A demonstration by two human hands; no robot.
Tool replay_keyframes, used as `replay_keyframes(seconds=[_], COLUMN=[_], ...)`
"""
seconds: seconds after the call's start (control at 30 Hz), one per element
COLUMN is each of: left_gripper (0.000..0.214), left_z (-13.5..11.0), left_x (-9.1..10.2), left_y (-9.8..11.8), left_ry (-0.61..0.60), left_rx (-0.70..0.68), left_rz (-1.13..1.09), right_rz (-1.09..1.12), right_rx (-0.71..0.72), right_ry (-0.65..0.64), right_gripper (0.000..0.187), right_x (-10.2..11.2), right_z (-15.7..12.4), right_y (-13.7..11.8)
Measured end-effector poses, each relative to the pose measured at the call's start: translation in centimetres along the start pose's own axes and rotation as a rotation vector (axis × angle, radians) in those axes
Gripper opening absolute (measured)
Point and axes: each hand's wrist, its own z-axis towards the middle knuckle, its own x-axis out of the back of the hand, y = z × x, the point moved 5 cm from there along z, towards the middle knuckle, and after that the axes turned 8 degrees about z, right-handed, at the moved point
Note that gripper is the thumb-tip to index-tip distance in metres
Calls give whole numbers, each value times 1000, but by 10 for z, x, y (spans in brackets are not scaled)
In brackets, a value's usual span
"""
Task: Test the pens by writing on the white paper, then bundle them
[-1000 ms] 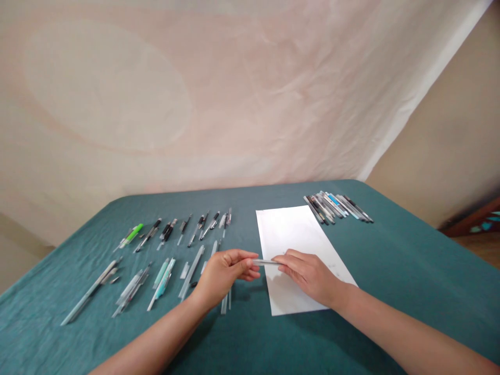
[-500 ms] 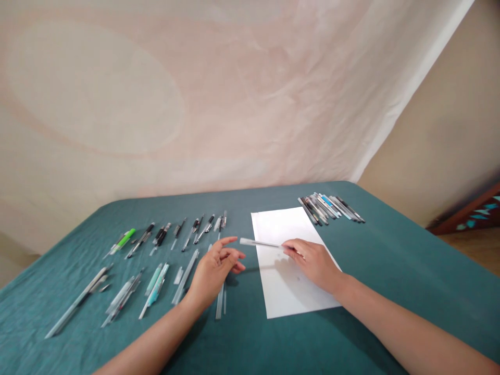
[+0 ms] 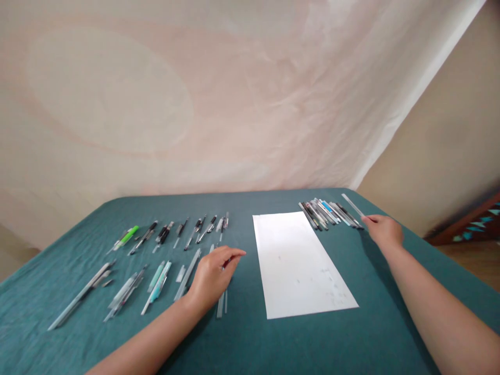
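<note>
My right hand [image 3: 385, 232] pinches the lower end of a slim, pale pen [image 3: 352, 204]. It holds the pen tilted up and to the left, beside the right end of a row of pens [image 3: 328, 213] at the back right. Left of the white sheet of paper [image 3: 299, 265], my left hand [image 3: 219, 271] hovers with thumb and fingers drawn together and nothing visible in them. Underneath it, clear pen parts [image 3: 220, 306] lie on the cloth, partly covered by the hand.
Small groups of taken-apart pens lie in two rows on the left, among them a bright green one [image 3: 128, 235] and a turquoise one [image 3: 158, 289]. Small dark marks dot the paper. A green cloth [image 3: 297, 344] covers the table, with a pale curtain [image 3: 234, 104] behind.
My right hand has carried the pen from above the paper to the right, next to the pen row. The left hand's spread fingers have come together.
</note>
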Motion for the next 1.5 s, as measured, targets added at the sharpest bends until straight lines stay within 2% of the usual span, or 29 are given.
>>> replay_keyframes(seconds=[0.1,0.3,0.43,0.6,0.7,0.83,1.0,1.23,1.37,1.5], left_gripper=[23,25,24,18,15,15,18,28,35,35], left_z=[5,10,13,14,9,-3,-6,-3,-8,-10], left_x=[12,21,19,25,28,20,11,11,0,-10], left_y=[-11,-28,-31,-20,-13,-9,-4,3,0,-1], left_ry=[35,52,-67,-267,-395,-539,-584,-570,-585,-555], left_rx=[98,205,164,57,37,21,12,49,107,125], left_rz=[29,58,136,353,523,671,666,703,726,710], right_rz=[-57,-77,-90,-95,-94,-84,-71,-53,-24,109], right_rx=[-95,-122,-93,-53,-41,-22,-5,5,71,335], right_ry=[-30,-68,-79,-67,-58,-44,-18,26,119,230], right_gripper=[44,46,43,41,41,40,38,39,39,34], right_x=[-9,-19,-20,-18,-16,-14,-10,-6,7,25], right_z=[0,-4,-4,-7,-10,-13,-16,-19,-24,-41], right_y=[25,32,30,26,24,20,14,11,-6,-60])
